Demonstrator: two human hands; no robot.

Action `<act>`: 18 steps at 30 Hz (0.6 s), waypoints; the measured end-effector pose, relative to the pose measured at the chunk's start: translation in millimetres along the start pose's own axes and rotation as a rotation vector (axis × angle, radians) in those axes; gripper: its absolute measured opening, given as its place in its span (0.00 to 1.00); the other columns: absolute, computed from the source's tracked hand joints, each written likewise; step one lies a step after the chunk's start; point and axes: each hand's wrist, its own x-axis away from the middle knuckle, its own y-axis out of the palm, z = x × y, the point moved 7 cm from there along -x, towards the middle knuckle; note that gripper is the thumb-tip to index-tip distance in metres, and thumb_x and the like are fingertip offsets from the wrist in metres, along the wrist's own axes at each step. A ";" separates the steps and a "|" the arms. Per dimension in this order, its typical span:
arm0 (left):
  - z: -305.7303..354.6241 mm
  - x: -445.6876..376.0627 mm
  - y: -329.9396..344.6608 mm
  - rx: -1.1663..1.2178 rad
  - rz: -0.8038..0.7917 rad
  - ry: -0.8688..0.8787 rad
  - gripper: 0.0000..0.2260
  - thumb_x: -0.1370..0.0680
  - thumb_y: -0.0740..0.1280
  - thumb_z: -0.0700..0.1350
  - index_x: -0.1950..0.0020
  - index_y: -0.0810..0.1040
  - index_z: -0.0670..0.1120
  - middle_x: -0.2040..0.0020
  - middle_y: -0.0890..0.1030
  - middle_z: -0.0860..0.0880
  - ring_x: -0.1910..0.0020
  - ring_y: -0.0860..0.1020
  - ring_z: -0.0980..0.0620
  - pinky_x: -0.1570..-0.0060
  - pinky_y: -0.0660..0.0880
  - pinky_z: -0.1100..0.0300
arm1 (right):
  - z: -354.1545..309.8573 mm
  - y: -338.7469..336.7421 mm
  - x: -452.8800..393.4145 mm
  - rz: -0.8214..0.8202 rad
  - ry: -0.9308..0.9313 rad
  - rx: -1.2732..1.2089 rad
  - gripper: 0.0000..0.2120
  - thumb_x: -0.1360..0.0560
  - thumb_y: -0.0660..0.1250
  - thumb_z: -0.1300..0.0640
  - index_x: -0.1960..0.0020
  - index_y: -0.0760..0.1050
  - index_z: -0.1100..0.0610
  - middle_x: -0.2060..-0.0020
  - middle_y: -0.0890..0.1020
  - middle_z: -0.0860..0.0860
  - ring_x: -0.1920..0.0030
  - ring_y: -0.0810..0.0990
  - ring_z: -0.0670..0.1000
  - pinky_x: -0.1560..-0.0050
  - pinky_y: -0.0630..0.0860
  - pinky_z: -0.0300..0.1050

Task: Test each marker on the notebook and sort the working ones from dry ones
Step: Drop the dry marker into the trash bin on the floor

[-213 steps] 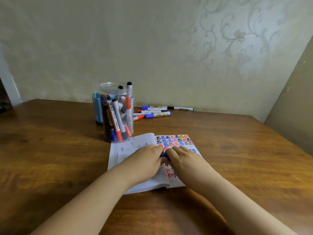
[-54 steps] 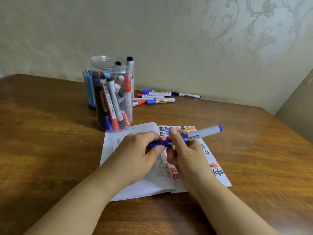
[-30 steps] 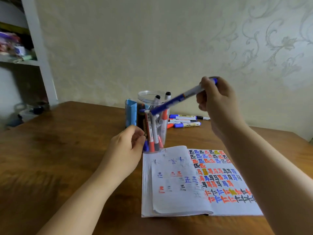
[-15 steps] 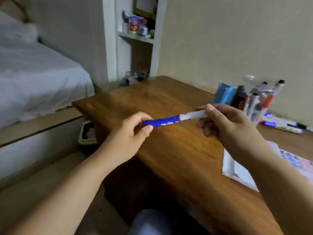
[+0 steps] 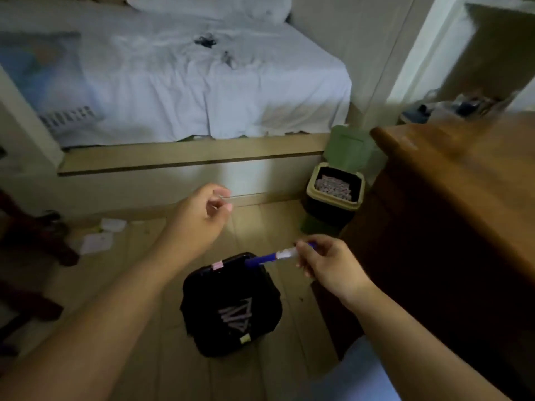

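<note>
One blue-capped marker (image 5: 272,257) is pinched in the right hand (image 5: 333,264) above a black bin (image 5: 231,305); left hand (image 5: 199,218) loosely curled, empty. Probably discarding a dry one; remaining markers unseen.

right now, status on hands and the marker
Right hand pinching blue marker, capped end over black container on floor. Left hand loosely curled, holding nothing. Nothing between marker and container.

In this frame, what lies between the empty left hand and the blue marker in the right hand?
Nothing: in the head view only bare floor shows between the left hand and the blue marker, held by the right hand above a black bag.
</note>
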 end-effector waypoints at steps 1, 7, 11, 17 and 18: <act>-8.8 2.7 -2.7 -0.003 -0.010 -0.025 0.06 0.23 0.64 0.42 0.50 0.73 0.53 0.58 0.75 0.58 0.63 0.73 0.65 0.65 0.66 0.78 | 15.6 19.6 -7.3 -0.089 0.105 0.023 0.14 0.20 0.60 0.52 0.38 0.72 0.56 0.67 0.80 0.50 0.71 0.75 0.46 0.68 0.72 0.40; -26.3 11.5 2.4 -0.062 -0.063 -0.060 0.06 0.23 0.63 0.44 0.49 0.72 0.54 0.57 0.75 0.58 0.60 0.74 0.61 0.64 0.66 0.68 | 73.7 49.1 -8.6 -0.271 0.389 0.197 0.25 0.22 0.61 0.45 0.28 0.63 0.54 0.62 0.80 0.49 0.68 0.74 0.44 0.67 0.71 0.37; 4.5 3.4 31.7 -0.048 -0.135 0.036 0.06 0.23 0.64 0.44 0.49 0.73 0.54 0.56 0.76 0.58 0.60 0.75 0.60 0.61 0.68 0.65 | 18.6 -3.9 9.8 -0.161 0.173 0.302 0.17 0.21 0.61 0.49 0.34 0.71 0.53 0.56 0.80 0.46 0.61 0.78 0.43 0.63 0.73 0.33; 144.7 -2.2 112.7 -0.014 -0.313 0.380 0.09 0.23 0.61 0.47 0.44 0.72 0.55 0.57 0.76 0.59 0.58 0.74 0.62 0.60 0.69 0.69 | -71.7 -150.8 96.7 0.178 -0.063 0.427 0.10 0.22 0.62 0.49 0.42 0.75 0.46 0.57 0.81 0.42 0.60 0.77 0.36 0.59 0.72 0.29; 172.6 2.2 128.9 -0.009 -0.353 0.444 0.09 0.23 0.61 0.47 0.43 0.71 0.55 0.57 0.76 0.59 0.58 0.74 0.63 0.61 0.68 0.70 | -76.2 -177.0 116.7 0.239 -0.054 0.429 0.09 0.22 0.62 0.49 0.43 0.76 0.46 0.58 0.81 0.43 0.59 0.78 0.37 0.58 0.72 0.31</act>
